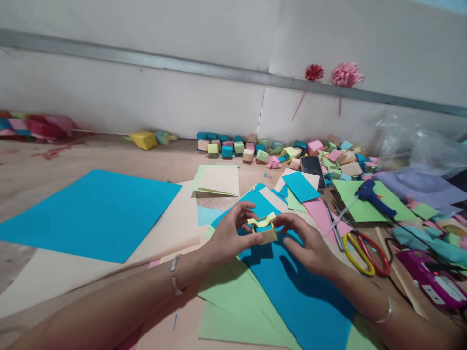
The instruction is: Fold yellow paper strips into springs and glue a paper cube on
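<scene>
In the middle of the head view, my left hand (235, 231) pinches a small folded paper box (268, 236) between thumb and fingers. The box is pale yellow with blue paper inside, and a bent yellow strip (265, 221) lies across its top. My right hand (308, 243) is at the box's right side, its index fingertip at the end of the strip. Its thumb stands apart from the box, and the fingers are spread. Below both hands lies a long blue paper sheet (295, 287) over light green sheets (241, 321).
Paper cubes (226, 151) line the wall. At right are a phone (313, 170), blue glue gun (375, 197), red-and-yellow-handled scissors (359, 253), a purple power strip (432, 282) and its cable. A large blue sheet (98, 214) lies left; paper flowers (347, 74) rest on a wall ledge.
</scene>
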Available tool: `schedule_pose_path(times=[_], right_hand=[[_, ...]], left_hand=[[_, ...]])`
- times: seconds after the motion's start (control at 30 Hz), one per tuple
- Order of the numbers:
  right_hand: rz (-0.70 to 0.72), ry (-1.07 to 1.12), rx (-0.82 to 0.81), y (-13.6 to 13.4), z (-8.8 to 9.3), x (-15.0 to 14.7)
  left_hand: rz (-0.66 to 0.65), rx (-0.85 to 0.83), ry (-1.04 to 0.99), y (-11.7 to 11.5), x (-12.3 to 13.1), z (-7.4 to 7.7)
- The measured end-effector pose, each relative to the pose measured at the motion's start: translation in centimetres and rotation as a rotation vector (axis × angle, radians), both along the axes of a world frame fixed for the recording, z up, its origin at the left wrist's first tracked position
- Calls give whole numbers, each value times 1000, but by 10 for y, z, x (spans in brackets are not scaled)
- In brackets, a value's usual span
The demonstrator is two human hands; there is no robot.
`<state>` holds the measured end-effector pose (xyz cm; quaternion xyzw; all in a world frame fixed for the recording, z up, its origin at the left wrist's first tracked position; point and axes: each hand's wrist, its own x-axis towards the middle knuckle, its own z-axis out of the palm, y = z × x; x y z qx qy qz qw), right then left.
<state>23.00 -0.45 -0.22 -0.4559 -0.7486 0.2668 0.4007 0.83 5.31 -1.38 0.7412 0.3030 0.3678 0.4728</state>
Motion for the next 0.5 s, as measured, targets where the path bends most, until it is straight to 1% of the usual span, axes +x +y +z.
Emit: schedule_pose_path(times=[0.13,0.23,0.27,0.33,0.43,0.5], right_hand=[[43,122,-101,-7,-5,-10],[46,227,-210,-9,-9,-17],[43,260,-250,-9,-9,-18],[38,316,-314,-8,-10,-20],[59,381,-360,-7,-9,-18],[91,409,-377,-7,-9,-17]], left_hand=[[-22,-27,-10,-3,1,-1],[-63,-72,-65,-7,2,2],[-79,-63,-77,-8,1,4],[-99,43,-50,-10,0,7],[-96,296,53,-11,-3,11],[-97,382,92,-11,-4,13]])
